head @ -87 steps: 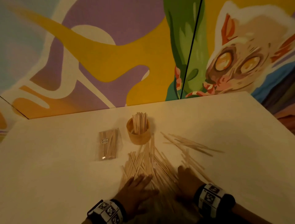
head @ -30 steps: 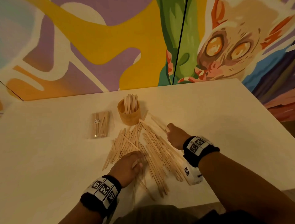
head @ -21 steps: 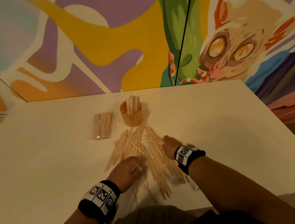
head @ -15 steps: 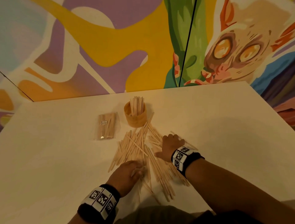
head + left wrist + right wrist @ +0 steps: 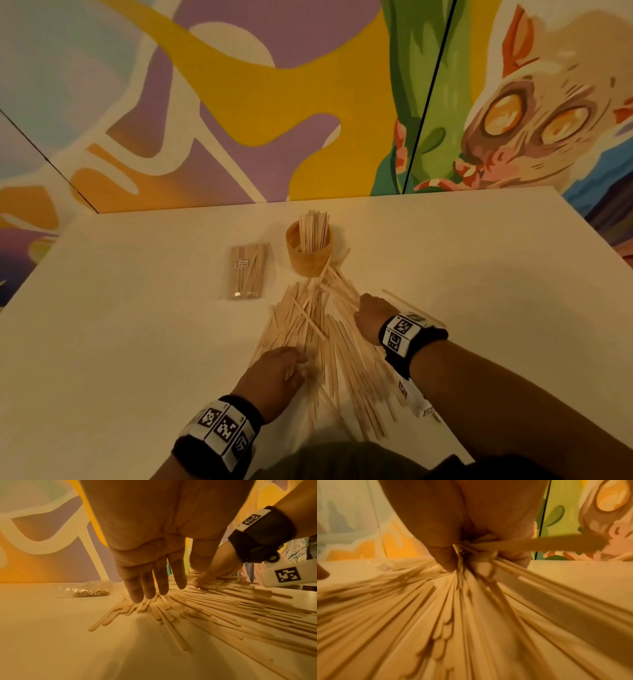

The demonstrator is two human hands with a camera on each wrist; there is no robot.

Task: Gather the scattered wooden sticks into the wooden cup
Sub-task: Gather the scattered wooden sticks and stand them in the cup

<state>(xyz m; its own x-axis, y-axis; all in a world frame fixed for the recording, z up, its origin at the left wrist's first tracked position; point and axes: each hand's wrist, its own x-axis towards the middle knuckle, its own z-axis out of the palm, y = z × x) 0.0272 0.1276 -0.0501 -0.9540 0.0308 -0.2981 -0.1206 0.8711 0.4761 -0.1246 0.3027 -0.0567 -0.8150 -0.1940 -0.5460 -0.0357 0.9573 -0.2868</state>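
The round wooden cup (image 5: pixel 310 260) stands upright at the back of the white table with several sticks in it. A fan of loose wooden sticks (image 5: pixel 318 335) spreads from the cup's foot toward me. My left hand (image 5: pixel 291 366) lies at the pile's near left, its straight fingers (image 5: pixel 147 588) touching the stick ends. My right hand (image 5: pixel 363 310) is on the pile's right side, and in the right wrist view its curled fingers (image 5: pixel 447 555) pinch a bunch of sticks (image 5: pixel 488 563). One stick (image 5: pixel 404 301) lies apart, just right of that hand.
A clear packet of sticks (image 5: pixel 247 270) lies left of the cup. The table (image 5: pixel 120 325) backs onto a painted wall, with its right edge (image 5: pixel 603 240) far from the pile. A white tagged device (image 5: pixel 412 397) hangs under my right wrist.
My right hand has drawn back from near the cup toward me along the pile's right side, closing on sticks. The left hand has stayed at the pile's near left.
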